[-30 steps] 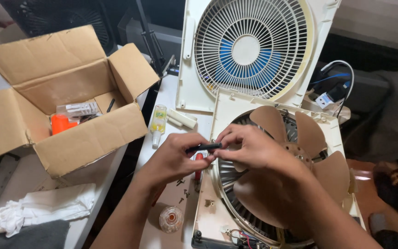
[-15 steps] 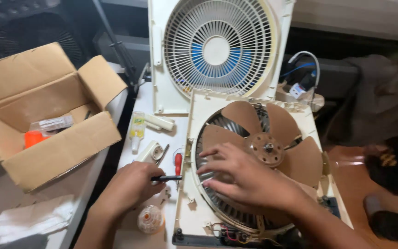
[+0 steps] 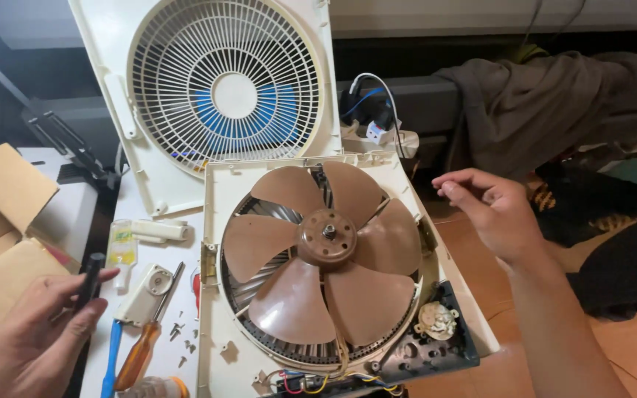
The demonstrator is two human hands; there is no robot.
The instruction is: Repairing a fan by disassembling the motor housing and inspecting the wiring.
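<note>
An opened box fan body (image 3: pixel 223 188) lies flat on the white table, its brown blade (image 3: pixel 324 254) and bare hub exposed. The cream front grille panel (image 3: pixel 219 88) leans upright behind it. My left hand (image 3: pixel 27 332) is at the lower left, off the fan, fingers closed around a small black tool (image 3: pixel 91 274). My right hand (image 3: pixel 492 210) hovers to the right of the fan, fingers loosely apart, holding nothing.
An orange-handled screwdriver (image 3: pixel 138 354), a blue-handled tool (image 3: pixel 110 357), several loose screws (image 3: pixel 182 335), a white bracket part (image 3: pixel 143 295) and a small tube lie left of the fan. A cardboard box (image 3: pixel 1 228) is far left. Cloth (image 3: pixel 540 103) and a power strip (image 3: pixel 377 136) lie behind.
Both hands have left the fan: the left drew back to the lower left with the black tool, the right lifted off the blade to the right. The camera view shifted right.
</note>
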